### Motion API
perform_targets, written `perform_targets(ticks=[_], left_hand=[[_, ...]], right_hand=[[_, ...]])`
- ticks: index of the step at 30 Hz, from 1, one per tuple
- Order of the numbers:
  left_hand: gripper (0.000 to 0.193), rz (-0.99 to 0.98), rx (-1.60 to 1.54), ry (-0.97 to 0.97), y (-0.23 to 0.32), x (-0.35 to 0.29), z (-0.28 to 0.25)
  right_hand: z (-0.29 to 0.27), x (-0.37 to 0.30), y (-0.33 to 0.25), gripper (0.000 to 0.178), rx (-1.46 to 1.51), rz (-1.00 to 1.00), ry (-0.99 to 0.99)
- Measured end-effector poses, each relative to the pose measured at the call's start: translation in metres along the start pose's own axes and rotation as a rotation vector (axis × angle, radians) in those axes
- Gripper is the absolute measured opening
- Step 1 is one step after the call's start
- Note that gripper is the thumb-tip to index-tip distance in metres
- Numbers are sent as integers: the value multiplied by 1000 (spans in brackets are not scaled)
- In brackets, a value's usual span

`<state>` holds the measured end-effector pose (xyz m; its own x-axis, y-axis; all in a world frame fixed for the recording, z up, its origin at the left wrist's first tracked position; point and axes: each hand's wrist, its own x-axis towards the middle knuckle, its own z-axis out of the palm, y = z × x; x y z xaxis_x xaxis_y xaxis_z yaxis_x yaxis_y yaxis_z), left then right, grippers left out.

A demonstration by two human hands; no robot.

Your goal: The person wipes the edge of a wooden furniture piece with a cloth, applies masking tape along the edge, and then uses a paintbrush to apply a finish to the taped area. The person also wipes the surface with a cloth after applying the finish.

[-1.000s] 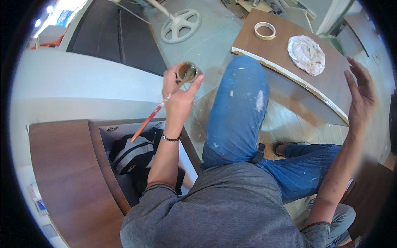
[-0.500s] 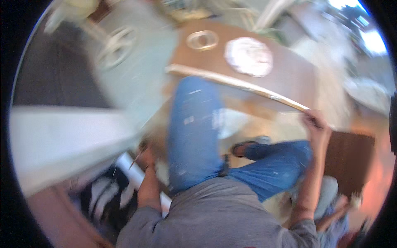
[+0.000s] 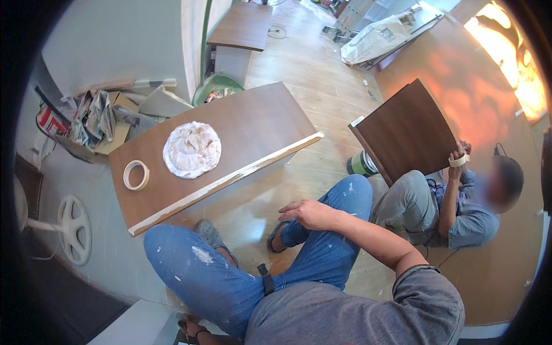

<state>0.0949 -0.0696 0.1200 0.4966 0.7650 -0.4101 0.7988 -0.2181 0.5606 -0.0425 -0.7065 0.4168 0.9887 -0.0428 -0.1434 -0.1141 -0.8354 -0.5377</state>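
My right hand [image 3: 310, 214] rests over my right thigh, fingers stretched out, with nothing in it. Low at the left, beside my left thigh, my left hand [image 3: 188, 326] is mostly cut off and in shadow. Its fingers look curled, and what they hold cannot be made out. In front of my knees lies a brown wood-grain board [image 3: 253, 123], with a pale strip of masking tape [image 3: 230, 183] along its near edge. A round, crumpled white cloth [image 3: 191, 150] sits on the board. Left of the cloth is a roll of masking tape [image 3: 136, 175].
At right, a co-worker [image 3: 471, 201] sits by an upright brown panel [image 3: 405, 135], a tape roll [image 3: 458, 160] at their hand. A green-labelled can [image 3: 362, 164] stands by the panel. Behind my board are a green basin [image 3: 217, 87] and scrap newspapers [image 3: 100, 123]; a white fan base [image 3: 75, 230] is at left.
My right hand has left the board's taped edge and come back over my thigh, its fingers now loose. The view has swung to the right, bringing the co-worker fully into sight.
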Motion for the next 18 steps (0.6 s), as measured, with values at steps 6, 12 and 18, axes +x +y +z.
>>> perform_targets(ticks=[6, 12, 18], left_hand=[[37, 24, -48, -122, 5, -23, 9], [34, 14, -211, -488, -1, -63, 16], [32, 359, -536, -929, 119, -105, 20]], right_hand=[[-9, 5, -3, 48, 110, 68, -112], [-23, 4, -12, 38, 159, 168, -109], [-24, 0, -11, 33, 126, 105, 6]])
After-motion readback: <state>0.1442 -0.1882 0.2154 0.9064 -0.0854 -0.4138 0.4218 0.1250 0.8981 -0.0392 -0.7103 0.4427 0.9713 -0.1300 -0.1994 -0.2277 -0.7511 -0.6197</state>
